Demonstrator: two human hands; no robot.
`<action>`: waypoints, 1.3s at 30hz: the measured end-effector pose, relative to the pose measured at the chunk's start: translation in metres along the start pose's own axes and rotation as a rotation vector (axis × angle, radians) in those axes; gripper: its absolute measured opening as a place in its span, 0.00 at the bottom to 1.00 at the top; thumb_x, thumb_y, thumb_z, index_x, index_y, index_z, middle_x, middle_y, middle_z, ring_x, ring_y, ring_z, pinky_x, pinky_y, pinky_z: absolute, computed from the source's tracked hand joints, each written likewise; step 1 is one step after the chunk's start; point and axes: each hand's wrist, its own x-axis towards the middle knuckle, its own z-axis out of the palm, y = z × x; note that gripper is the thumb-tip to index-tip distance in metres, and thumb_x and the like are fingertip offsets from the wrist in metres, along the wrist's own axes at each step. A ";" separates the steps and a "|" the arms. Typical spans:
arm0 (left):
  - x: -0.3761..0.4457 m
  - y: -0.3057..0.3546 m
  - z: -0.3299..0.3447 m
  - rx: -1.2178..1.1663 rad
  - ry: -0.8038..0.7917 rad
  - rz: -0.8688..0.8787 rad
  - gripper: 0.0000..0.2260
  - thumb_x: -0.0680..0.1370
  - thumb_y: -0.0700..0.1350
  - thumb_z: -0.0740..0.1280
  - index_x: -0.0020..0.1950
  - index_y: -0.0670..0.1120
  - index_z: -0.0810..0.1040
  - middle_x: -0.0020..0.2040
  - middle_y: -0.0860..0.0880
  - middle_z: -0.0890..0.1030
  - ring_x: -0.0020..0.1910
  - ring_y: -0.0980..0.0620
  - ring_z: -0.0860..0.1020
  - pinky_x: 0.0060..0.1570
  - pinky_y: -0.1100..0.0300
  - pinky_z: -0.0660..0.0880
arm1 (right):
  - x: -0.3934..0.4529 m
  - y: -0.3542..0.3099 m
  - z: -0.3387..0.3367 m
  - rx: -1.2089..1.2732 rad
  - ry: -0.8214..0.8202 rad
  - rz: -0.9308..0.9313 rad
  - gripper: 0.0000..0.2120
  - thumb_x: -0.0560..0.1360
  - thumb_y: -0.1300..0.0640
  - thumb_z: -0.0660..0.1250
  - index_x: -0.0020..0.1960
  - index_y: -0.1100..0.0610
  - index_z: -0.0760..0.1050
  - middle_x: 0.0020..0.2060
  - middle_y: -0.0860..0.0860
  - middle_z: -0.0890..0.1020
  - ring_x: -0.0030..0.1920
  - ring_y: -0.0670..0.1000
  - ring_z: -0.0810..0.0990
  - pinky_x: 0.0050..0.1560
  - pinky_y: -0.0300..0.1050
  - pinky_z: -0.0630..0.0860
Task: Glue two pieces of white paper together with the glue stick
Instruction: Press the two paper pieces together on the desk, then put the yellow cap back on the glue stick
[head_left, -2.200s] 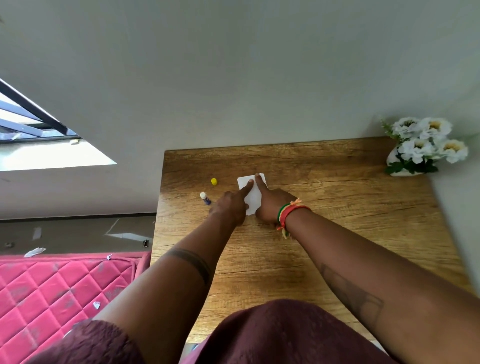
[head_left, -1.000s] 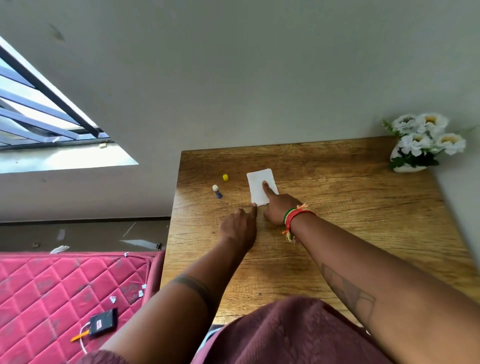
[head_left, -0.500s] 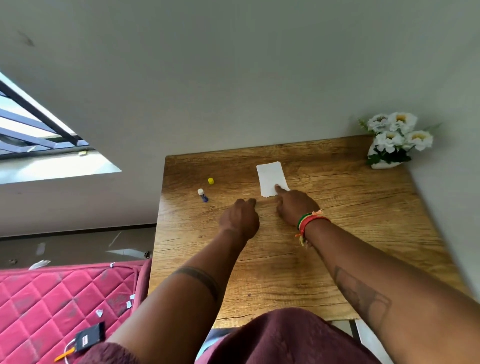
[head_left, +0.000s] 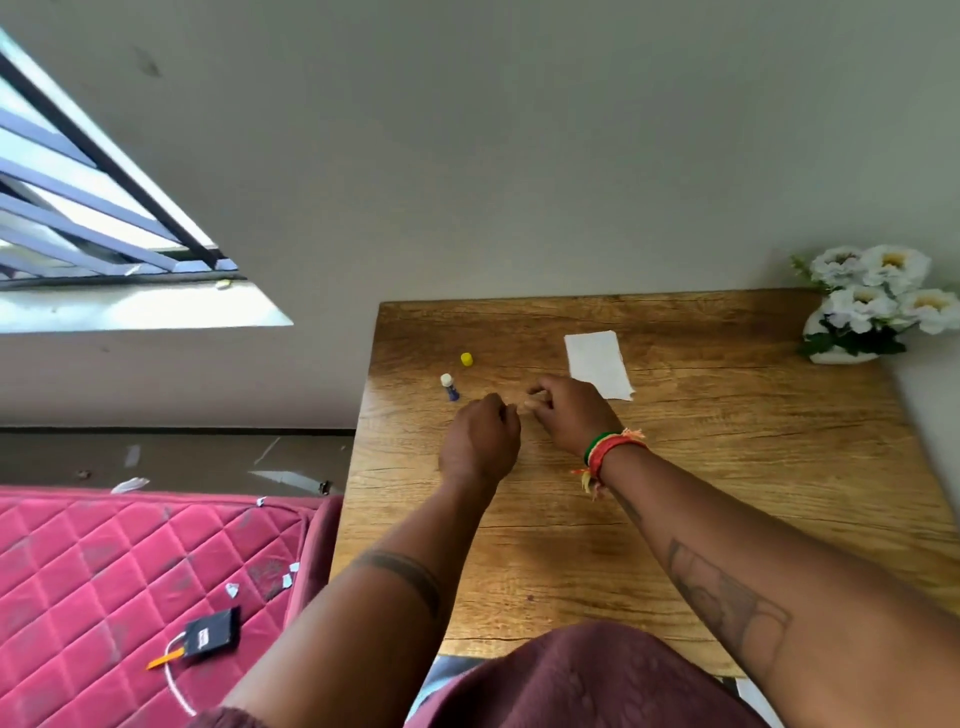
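Both hands hover empty over the wooden table (head_left: 727, 467), the left hand (head_left: 480, 436) loosely curled, the right hand (head_left: 571, 410) half open. White rectangular paper (head_left: 597, 364) lies flat toward the far edge, just beyond the right hand. Nearer the left edge stand the uncapped blue glue stick (head_left: 450, 387) and its yellow cap (head_left: 466, 359).

A white vase of white flowers (head_left: 878, 306) stands at the far right corner of the wooden counter (head_left: 727, 467). On the pink quilted mattress (head_left: 104, 571) lies a small black device (head_left: 212, 634), among paper scraps (head_left: 232, 588).

A wooden table (head_left: 727, 467) stands against a grey wall (head_left: 519, 156), barred window (head_left: 104, 208) left, pink mattress (head_left: 130, 571) below.
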 end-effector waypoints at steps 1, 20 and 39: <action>0.000 -0.012 -0.003 -0.027 0.019 -0.042 0.13 0.84 0.52 0.60 0.48 0.47 0.79 0.43 0.47 0.83 0.40 0.47 0.80 0.37 0.54 0.75 | 0.003 -0.009 0.007 0.018 -0.007 -0.006 0.14 0.79 0.51 0.68 0.62 0.53 0.80 0.56 0.53 0.85 0.55 0.55 0.83 0.54 0.48 0.79; 0.057 -0.053 -0.028 -0.572 0.113 -0.237 0.05 0.80 0.52 0.71 0.55 0.54 0.82 0.49 0.59 0.83 0.48 0.59 0.80 0.44 0.62 0.73 | 0.048 -0.064 0.038 0.340 -0.076 0.030 0.10 0.79 0.51 0.69 0.59 0.48 0.83 0.48 0.45 0.87 0.44 0.46 0.83 0.40 0.38 0.76; 0.035 -0.005 -0.041 -1.006 0.006 -0.326 0.05 0.79 0.45 0.74 0.53 0.49 0.87 0.46 0.52 0.88 0.46 0.55 0.86 0.42 0.62 0.80 | 0.010 -0.055 0.001 0.668 -0.179 0.184 0.03 0.79 0.56 0.72 0.50 0.56 0.81 0.42 0.53 0.83 0.38 0.52 0.81 0.39 0.47 0.80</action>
